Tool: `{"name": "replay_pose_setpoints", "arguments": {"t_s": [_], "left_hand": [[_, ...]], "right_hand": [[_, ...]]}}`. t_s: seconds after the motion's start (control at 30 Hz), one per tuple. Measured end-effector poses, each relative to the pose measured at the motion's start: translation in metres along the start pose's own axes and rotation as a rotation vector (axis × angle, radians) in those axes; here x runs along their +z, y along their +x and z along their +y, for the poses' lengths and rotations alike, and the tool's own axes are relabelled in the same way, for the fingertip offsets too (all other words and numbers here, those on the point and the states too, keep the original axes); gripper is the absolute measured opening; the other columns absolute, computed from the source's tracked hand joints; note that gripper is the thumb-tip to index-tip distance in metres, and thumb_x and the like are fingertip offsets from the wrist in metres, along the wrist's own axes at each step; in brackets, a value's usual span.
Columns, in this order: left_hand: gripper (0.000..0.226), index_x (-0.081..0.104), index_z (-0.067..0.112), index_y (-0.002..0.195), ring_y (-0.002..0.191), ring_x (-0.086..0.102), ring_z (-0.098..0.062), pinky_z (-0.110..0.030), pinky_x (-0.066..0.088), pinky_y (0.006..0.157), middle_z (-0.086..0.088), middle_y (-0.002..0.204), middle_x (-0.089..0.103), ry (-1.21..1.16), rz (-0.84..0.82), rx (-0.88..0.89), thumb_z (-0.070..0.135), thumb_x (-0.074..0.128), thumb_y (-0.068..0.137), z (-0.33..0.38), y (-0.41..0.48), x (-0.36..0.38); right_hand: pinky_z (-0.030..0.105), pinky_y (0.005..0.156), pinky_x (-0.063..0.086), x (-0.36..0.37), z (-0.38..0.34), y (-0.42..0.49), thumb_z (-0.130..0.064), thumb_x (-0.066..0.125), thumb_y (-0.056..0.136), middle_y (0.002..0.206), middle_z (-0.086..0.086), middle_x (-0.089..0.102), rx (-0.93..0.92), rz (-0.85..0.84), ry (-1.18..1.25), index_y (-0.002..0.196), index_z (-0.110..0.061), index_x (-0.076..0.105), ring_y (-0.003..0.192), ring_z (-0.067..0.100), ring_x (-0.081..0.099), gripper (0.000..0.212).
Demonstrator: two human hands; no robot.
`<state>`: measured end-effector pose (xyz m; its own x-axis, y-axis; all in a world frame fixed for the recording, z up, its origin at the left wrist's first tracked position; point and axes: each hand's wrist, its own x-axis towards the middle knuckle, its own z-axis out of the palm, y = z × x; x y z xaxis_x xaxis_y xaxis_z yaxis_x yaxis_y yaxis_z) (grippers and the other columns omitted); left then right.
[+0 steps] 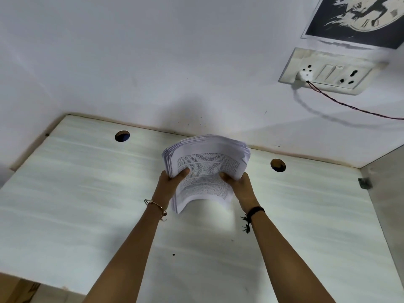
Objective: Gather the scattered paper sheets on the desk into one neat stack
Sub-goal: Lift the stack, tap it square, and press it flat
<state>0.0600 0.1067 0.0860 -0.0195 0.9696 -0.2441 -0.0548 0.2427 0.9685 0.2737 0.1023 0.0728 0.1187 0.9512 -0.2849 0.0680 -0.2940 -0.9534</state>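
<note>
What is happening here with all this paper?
A person holds a thick stack of printed sheets with both hands: the left hand grips its left side and the right hand its right side, thumbs on top. The stack sags and seems lifted off the white desk, near the back wall. Its far edges are fanned unevenly, so it is not squared yet.

We see one thick stack of white paper sheets [205,167], its top page dense with small black print. It is held over the pale desk [76,193], bowed into an arch, its edges slightly fanned. The left hand [172,182] and right hand [238,184] grip its sides, thumbs on top.
</note>
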Motion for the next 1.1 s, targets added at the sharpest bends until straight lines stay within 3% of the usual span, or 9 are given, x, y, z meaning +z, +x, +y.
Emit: {"name": "replay_pose_setpoints", "arguments": {"t_s": [0.13,0.3,0.4,0.53,0.73,0.83,0.87,0.97,1.1], "left_hand": [[0.031,0.06,0.033,0.1,0.089,0.065,0.009,-0.008,0.05,0.075,0.024,0.09,0.072,-0.025,-0.046,0.026,0.006,0.065,0.086,0.001,0.0,0.001],[0.031,0.06,0.028,0.106,0.093,0.064,0.005,-0.009,0.05,0.076,0.01,0.106,0.067,-0.009,-0.073,-0.014,0.006,0.067,0.084,-0.008,-0.005,0.0],[0.024,0.066,0.025,0.099,0.094,0.067,-0.006,-0.015,0.054,0.077,0.01,0.095,0.072,-0.006,-0.044,-0.002,0.009,0.069,0.082,0.002,-0.002,-0.006],[0.032,0.066,0.009,0.114,0.104,0.065,-0.019,-0.031,0.052,0.091,-0.009,0.112,0.07,-0.027,-0.006,0.13,0.011,0.069,0.082,0.032,0.009,-0.023],[0.05,0.061,0.038,0.113,0.089,0.068,-0.013,-0.029,0.053,0.08,-0.001,0.1,0.073,0.409,-0.161,0.162,0.041,0.076,0.066,0.065,0.028,-0.04],[0.058,0.051,0.032,0.12,0.074,0.065,-0.011,-0.017,0.05,0.067,0.0,0.084,0.072,0.598,-0.149,0.209,0.035,0.08,0.07,0.061,0.028,-0.023],[0.057,0.053,0.027,0.118,0.07,0.064,-0.004,-0.013,0.048,0.064,0.005,0.08,0.071,0.607,-0.138,0.246,0.035,0.081,0.07,0.059,0.028,-0.017],[0.03,0.065,0.025,0.098,0.066,0.062,0.013,-0.006,0.047,0.061,0.018,0.077,0.067,0.548,-0.144,0.245,0.033,0.078,0.073,0.054,0.029,-0.004],[0.015,0.06,0.031,0.098,0.07,0.061,-0.008,-0.021,0.049,0.065,0.007,0.081,0.066,0.409,-0.088,0.213,0.025,0.066,0.086,0.05,0.023,0.002]], "right_hand": [[0.041,0.082,0.053,-0.001,-0.005,0.005,-0.016,0.071,0.085,0.099,0.015,0.071,-0.017,0.037,-0.002,0.093,-0.014,0.066,0.089,0.026,0.066,0.009],[0.038,0.086,0.053,-0.004,0.014,0.006,-0.019,0.074,0.082,0.103,0.01,0.067,0.065,-0.02,-0.112,0.102,-0.018,0.06,0.095,0.026,0.064,0.025],[0.033,0.064,0.046,-0.007,0.009,0.009,-0.021,0.076,0.08,0.078,0.024,0.06,0.02,0.04,-0.225,0.084,0.004,0.06,0.072,0.024,0.053,0.029],[0.016,0.043,0.029,-0.016,-0.007,0.016,-0.021,0.077,0.08,0.058,0.006,0.05,-0.078,0.044,-0.386,0.061,-0.009,0.049,0.051,0.017,0.039,0.035],[0.02,0.044,0.025,-0.035,-0.052,0.021,-0.02,0.078,0.078,0.049,-0.007,0.046,-0.278,-0.036,-0.713,0.054,-0.021,0.048,0.046,0.01,0.037,0.038],[0.027,0.051,0.027,-0.031,-0.075,0.021,-0.025,0.077,0.077,0.057,-0.003,0.058,-0.375,-0.149,-0.935,0.063,-0.026,0.061,0.056,0.019,0.048,0.021],[0.028,0.055,0.028,-0.028,-0.08,0.02,-0.026,0.076,0.077,0.065,0.001,0.065,-0.415,-0.184,-1.002,0.074,-0.025,0.07,0.063,0.021,0.055,0.008],[0.025,0.061,0.029,-0.022,-0.086,0.019,-0.028,0.076,0.077,0.079,0.004,0.072,-0.484,-0.185,-1.1,0.098,-0.023,0.074,0.072,0.02,0.059,0.021],[0.027,0.056,0.031,-0.029,-0.084,0.02,-0.04,0.079,0.072,0.059,-0.008,0.057,-0.43,-0.196,-1.018,0.075,-0.023,0.067,0.059,0.014,0.05,0.021]]}}
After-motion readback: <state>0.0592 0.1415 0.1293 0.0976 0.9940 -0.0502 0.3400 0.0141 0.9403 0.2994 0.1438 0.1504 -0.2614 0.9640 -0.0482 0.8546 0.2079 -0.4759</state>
